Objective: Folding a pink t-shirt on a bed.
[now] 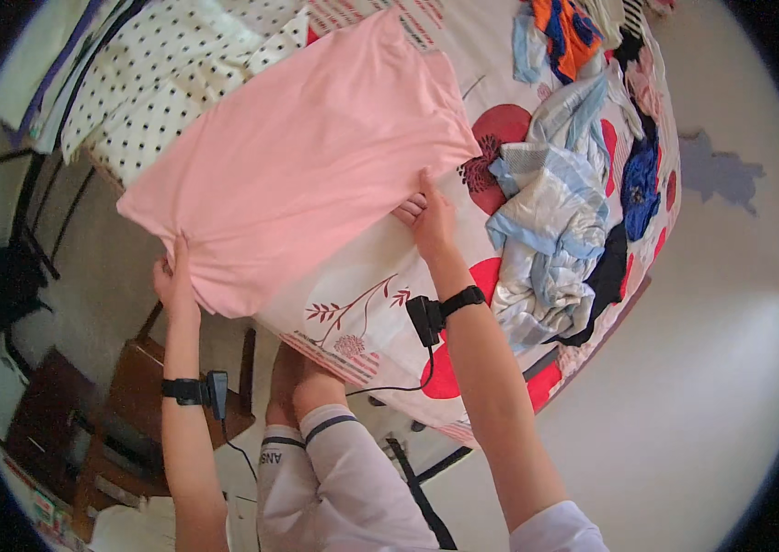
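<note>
A pink cloth garment [313, 152] is spread at a slant over the near part of a bed. My left hand [177, 276] pinches its near left end, thumb on top, and creases run out from that grip. At the garment's right edge, my right hand [433, 217] holds the fabric between thumb and curled fingers. Part of the left end hangs past the bed's edge. Under the cloth lies a white bedsheet [362, 297] printed with red circles and plant sprigs.
Beyond the garment lies white polka-dot fabric [155, 103]. A crumpled pale blue and white satiny cloth [555, 221] rests to the right, near dark blue clothing [640, 196] and an orange and blue piece [569, 41]. Wooden chairs [148, 376] stand at lower left. Both wrists wear cabled straps.
</note>
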The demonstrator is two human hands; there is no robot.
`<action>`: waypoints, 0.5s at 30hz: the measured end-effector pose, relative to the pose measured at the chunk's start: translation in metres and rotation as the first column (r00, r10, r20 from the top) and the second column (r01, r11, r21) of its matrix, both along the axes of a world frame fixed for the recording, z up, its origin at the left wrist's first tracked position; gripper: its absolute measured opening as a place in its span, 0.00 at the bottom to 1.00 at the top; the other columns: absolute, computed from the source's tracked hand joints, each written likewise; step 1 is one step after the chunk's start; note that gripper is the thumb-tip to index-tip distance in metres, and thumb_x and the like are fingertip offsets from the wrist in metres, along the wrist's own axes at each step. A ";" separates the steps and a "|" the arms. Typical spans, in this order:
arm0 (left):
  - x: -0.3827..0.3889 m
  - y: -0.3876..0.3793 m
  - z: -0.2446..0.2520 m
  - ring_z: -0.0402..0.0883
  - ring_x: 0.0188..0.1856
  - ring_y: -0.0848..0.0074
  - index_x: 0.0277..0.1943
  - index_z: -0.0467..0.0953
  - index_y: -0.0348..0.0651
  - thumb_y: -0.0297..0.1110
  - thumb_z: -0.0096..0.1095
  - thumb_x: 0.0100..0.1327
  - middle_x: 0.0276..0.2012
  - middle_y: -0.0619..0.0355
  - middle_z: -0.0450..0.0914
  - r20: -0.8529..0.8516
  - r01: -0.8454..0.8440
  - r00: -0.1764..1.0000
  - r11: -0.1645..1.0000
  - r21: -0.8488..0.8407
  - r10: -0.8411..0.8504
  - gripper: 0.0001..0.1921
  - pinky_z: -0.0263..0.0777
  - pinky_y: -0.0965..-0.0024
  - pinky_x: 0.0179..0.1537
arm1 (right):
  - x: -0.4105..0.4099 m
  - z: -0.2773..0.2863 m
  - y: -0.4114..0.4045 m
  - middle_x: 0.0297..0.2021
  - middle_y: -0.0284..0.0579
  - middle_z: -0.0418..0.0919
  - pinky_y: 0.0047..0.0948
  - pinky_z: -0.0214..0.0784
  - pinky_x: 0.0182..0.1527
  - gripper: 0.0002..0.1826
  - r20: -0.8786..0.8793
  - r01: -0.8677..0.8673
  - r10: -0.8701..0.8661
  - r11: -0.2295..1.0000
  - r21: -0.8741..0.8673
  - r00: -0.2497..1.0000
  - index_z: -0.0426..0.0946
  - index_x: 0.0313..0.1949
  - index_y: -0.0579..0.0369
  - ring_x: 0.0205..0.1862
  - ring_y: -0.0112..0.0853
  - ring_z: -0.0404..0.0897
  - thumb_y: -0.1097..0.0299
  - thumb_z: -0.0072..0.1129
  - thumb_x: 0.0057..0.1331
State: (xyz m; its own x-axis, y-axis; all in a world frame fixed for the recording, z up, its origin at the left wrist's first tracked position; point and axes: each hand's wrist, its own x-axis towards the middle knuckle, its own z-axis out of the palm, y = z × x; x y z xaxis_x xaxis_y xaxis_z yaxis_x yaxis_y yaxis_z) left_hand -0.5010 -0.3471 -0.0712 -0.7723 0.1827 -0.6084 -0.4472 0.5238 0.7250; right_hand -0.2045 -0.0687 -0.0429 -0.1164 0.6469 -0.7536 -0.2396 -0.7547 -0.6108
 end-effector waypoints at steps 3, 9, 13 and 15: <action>0.014 0.021 0.016 0.74 0.55 0.69 0.57 0.69 0.24 0.55 0.67 0.62 0.54 0.46 0.75 0.100 0.065 0.993 0.998 -0.018 -0.063 0.38 0.65 0.68 0.59 | 0.022 -0.001 0.008 0.19 0.33 0.71 0.24 0.72 0.22 0.17 -0.013 0.027 -0.027 1.000 -0.008 1.000 0.70 0.28 0.50 0.17 0.24 0.73 0.56 0.65 0.66; 0.007 0.010 0.026 0.72 0.52 0.71 0.55 0.69 0.30 0.52 0.66 0.65 0.51 0.52 0.73 -0.073 0.088 0.992 0.985 -0.152 -0.100 0.31 0.65 0.70 0.56 | 0.012 0.002 0.007 0.22 0.40 0.77 0.25 0.74 0.23 0.18 0.025 0.062 -0.061 0.997 -0.050 0.998 0.73 0.30 0.58 0.19 0.27 0.77 0.56 0.66 0.65; -0.005 0.033 0.064 0.65 0.44 0.75 0.50 0.66 0.35 0.46 0.66 0.66 0.43 0.59 0.66 -0.521 0.198 0.807 0.958 -0.206 -0.279 0.24 0.62 0.73 0.51 | 0.017 0.008 0.012 0.27 0.46 0.81 0.27 0.78 0.28 0.19 -0.007 0.029 -0.030 0.998 -0.062 1.000 0.77 0.33 0.62 0.24 0.31 0.82 0.56 0.65 0.66; -0.022 0.063 0.089 0.64 0.43 0.75 0.51 0.65 0.35 0.39 0.66 0.66 0.44 0.58 0.66 -0.591 0.306 0.713 0.926 -0.222 -0.377 0.21 0.63 0.71 0.51 | 0.015 0.012 0.011 0.28 0.46 0.81 0.28 0.79 0.29 0.19 -0.016 0.028 -0.029 0.997 -0.072 0.999 0.77 0.34 0.63 0.25 0.31 0.83 0.55 0.64 0.65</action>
